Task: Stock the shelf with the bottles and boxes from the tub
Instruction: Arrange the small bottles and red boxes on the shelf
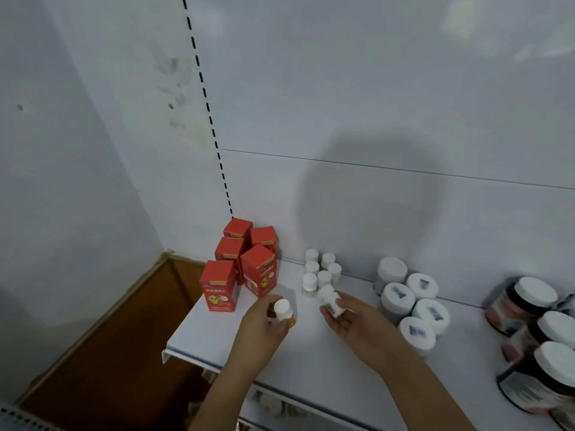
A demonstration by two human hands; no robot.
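We look down on a white shelf [311, 353] that runs from the near left to the far right, backed by a white panel with a slotted upright [207, 107]. At the right end stand dark jars with white lids [535, 337], and to their left a cluster of grey jars with white lids [410, 303]. At the far left of the shelf five red boxes [239, 262] stand upright, packed close together against the back panel. Between the boxes and the grey jars sits a group of small white bottles [320, 272] in two short rows. Our left hand [264, 321] grasps an orange bottle with a white cap [283, 309], held upright just above the shelf, near the closest red box. Our right hand [354, 321] grasps a small white bottle [331, 300], tilted, its cap touching or just beside the nearest bottle of the group.
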